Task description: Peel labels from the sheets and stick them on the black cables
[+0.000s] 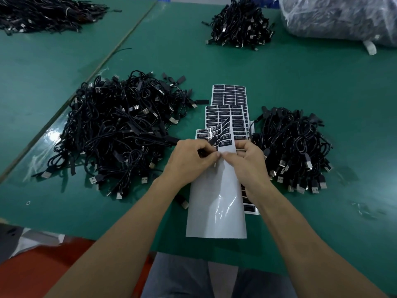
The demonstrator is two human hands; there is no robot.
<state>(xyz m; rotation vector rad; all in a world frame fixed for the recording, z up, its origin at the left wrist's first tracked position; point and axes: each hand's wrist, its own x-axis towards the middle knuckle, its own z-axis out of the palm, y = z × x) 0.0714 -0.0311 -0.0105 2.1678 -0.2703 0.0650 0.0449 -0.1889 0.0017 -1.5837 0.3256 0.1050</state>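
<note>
We note a green table (pixel 300 93) under heaps of black cables (pixel 116 130) tipped with silver plugs (pixel 144 180). Labels (pixel 228 95) are black with white print, in rows on white sheets (pixel 217 207); the nearest is mostly bare glossy white. We log a grey translucent bag (pixel 339 16) and red floor (pixel 43 269).

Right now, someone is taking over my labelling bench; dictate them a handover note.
Left hand and right hand pinch a black cable above the near label sheet.
Its backing is mostly bare; few labels remain at its far end. Fuller sheets lie beyond.
Left cable pile and right cable pile flank the sheets; which is labelled I cannot tell.
To do: remaining labels and cables.
</note>
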